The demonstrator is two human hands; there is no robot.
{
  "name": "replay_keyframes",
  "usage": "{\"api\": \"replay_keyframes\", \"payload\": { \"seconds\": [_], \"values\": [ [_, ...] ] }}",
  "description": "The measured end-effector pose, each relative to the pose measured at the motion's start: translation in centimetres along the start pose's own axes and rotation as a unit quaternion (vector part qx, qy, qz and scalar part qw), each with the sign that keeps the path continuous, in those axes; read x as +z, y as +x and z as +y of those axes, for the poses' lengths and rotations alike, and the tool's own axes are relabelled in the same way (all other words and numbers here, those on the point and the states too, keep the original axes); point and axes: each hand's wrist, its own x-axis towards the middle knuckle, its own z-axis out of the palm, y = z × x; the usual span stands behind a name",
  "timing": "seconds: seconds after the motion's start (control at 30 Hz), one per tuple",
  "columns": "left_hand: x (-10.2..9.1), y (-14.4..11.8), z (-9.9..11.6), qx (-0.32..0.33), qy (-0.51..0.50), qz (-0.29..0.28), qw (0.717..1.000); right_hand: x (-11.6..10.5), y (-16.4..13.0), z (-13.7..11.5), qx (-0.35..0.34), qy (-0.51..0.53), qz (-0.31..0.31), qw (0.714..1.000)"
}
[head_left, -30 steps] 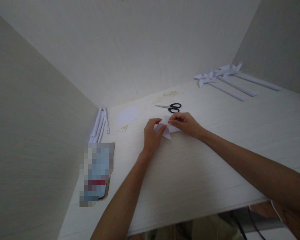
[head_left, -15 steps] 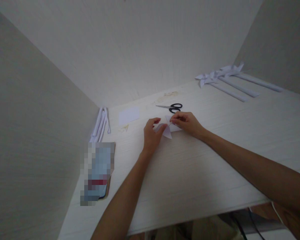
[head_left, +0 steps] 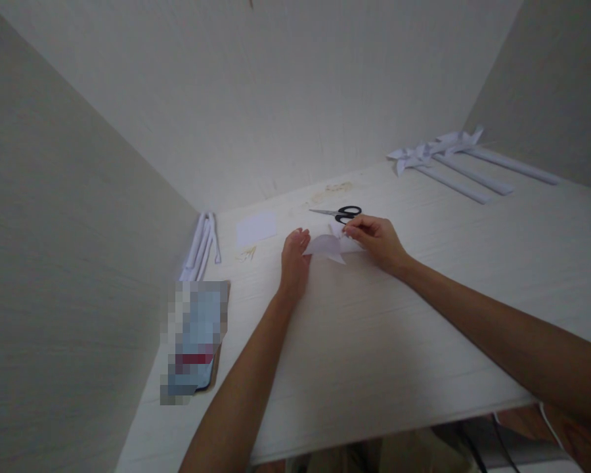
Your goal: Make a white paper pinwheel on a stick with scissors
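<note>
A white paper pinwheel (head_left: 328, 246), partly folded with a curved flap and pointed tips, is between my two hands over the table. My left hand (head_left: 294, 266) is at its left edge, fingers raised and thumb side against the paper; the thumb is partly hidden. My right hand (head_left: 380, 242) is closed in a pinch at the paper's middle, its thumb and index finger together on the folded tips. Just behind my right hand lie scissors (head_left: 342, 213) with black handles, blades pointing left.
Finished paper pinwheels (head_left: 423, 152) on rolled sticks lie at the back right. Several rolled paper sticks (head_left: 200, 243) rest by the left wall, above a blurred phone (head_left: 201, 328). A white paper sheet (head_left: 256, 228) and small pale sticks (head_left: 247, 253) lie left of my hands.
My left thumb has moved off the pinwheel's middle to its left edge, and the left flap now bulges in a curve. My right hand keeps its pinch, slightly raised.
</note>
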Motion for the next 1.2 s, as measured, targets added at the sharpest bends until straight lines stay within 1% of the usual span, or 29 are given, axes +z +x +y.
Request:
{"api": "replay_keyframes", "payload": {
  "seconds": [0.03,0.1,0.2,0.3,0.37,0.6,0.67,0.8,0.9,1.0,1.1,1.2],
  "values": [
    [0.0,0.0,0.2,-0.013,-0.010,-0.004,1.000,0.0,0.0,-0.1,-0.001,0.002,0.007,1.000],
    [0.1,-0.2,0.7,-0.049,-0.040,-0.031,0.998,0.0,-0.1,-0.3,-0.006,0.005,0.021,1.000],
    [0.1,-0.8,1.3,-0.108,-0.100,-0.105,0.984,0.1,-0.2,-0.6,-0.028,-0.002,0.048,0.998],
    [0.3,-1.4,1.4,-0.121,-0.105,-0.176,0.971,0.2,-0.4,-0.8,-0.063,-0.033,0.086,0.994],
    [0.6,-1.8,1.2,-0.123,-0.095,-0.199,0.968,0.4,-0.5,-0.9,-0.081,-0.059,0.098,0.990],
    [1.8,-2.3,0.4,-0.093,-0.096,-0.183,0.974,0.6,-0.8,-1.0,-0.114,-0.097,0.063,0.987],
    [1.9,-2.2,0.2,-0.086,-0.093,-0.167,0.978,0.7,-0.7,-0.9,-0.112,-0.101,0.053,0.987],
    [2.1,-2.1,-0.2,-0.062,-0.104,-0.115,0.986,0.8,-0.7,-0.8,-0.112,-0.118,0.041,0.986],
    [2.3,-2.2,-0.4,-0.043,-0.113,-0.099,0.988,0.8,-0.7,-0.8,-0.107,-0.133,0.045,0.984],
    [2.4,-2.3,-0.4,-0.023,-0.086,-0.087,0.992,0.7,-0.7,-0.6,-0.094,-0.133,0.054,0.985],
    [2.5,-2.3,-0.5,-0.009,-0.058,-0.083,0.995,0.6,-0.6,-0.4,-0.087,-0.136,0.060,0.985],
    [2.4,-2.2,-0.6,-0.003,-0.062,-0.083,0.995,0.6,-0.6,-0.3,-0.075,-0.147,0.072,0.984]
  ]
}}
